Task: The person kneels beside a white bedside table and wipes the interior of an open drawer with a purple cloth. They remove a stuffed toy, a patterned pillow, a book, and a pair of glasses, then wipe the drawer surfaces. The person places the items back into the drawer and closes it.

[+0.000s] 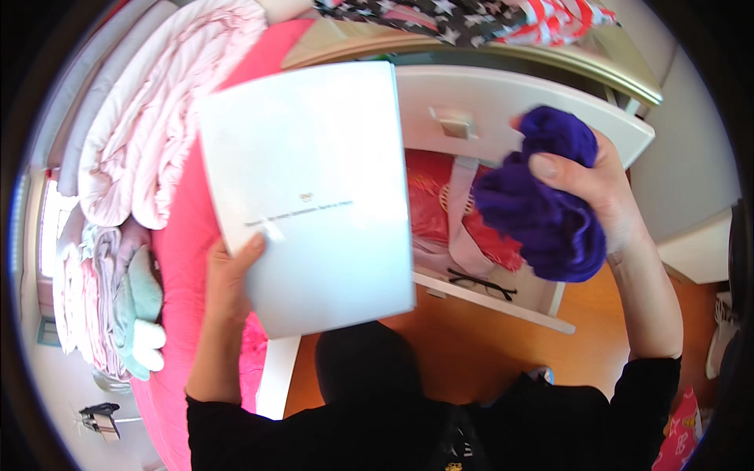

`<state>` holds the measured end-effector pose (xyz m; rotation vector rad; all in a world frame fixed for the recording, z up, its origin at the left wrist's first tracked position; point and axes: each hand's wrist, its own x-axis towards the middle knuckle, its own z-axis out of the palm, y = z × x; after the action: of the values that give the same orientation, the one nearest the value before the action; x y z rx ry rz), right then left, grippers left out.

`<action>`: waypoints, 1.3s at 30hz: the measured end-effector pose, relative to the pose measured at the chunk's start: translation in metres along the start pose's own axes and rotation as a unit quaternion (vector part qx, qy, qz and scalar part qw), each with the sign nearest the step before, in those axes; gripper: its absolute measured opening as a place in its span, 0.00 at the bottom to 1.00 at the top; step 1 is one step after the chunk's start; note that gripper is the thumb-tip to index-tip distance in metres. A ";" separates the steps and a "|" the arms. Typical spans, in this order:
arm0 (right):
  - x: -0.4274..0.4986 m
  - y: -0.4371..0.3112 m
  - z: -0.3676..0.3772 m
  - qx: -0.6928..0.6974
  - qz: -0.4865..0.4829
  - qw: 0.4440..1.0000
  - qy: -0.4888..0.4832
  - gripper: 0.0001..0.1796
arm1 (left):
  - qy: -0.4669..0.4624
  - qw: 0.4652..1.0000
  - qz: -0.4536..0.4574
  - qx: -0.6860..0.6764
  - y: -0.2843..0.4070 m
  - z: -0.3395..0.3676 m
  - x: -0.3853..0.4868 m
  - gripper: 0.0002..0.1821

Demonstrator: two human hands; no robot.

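Observation:
My left hand (232,279) grips a white booklet (318,159) by its lower left edge, thumb on the cover. The cover bears a line of small writing and a tiny emblem. Bunched in my right hand (595,182) is a dark purple velvety cloth (548,229), whose exact kind I cannot tell. Below it, a white drawer (565,303) stands pulled out. Red fabric (427,176), a pale pink strap (464,218) and black-framed glasses (480,284) lie inside. The booklet hides the drawer's left part.
A bed with a pink sheet (177,306) runs along the left, bearing a rolled pale pink quilt (171,106) and folded clothes (100,288). Star-patterned cloth (453,20) lies on the dresser top (636,76). Another white drawer front (500,97) juts out above the lower drawer. Wooden floor (589,353) shows below.

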<state>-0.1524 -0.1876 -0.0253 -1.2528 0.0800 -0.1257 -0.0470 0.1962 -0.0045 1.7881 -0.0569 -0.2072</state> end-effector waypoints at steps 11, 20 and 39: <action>0.039 0.080 0.152 -0.428 -0.595 0.661 -0.163 0.07 | -0.085 0.976 -0.013 -0.198 -0.037 0.033 -0.012 0.13; 0.082 0.056 0.116 -0.550 -0.484 0.668 0.130 0.18 | -0.131 0.990 -0.020 -0.056 -0.026 0.040 -0.011 0.15; -0.002 0.055 0.125 -0.519 -0.569 0.638 0.005 0.15 | -0.262 0.955 0.122 0.066 -0.011 0.067 -0.019 0.07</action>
<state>-0.1359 -0.0525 -0.0384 -2.3030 -0.7766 -1.3589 -0.0783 0.1373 -0.0272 1.7959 -0.6804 -0.5040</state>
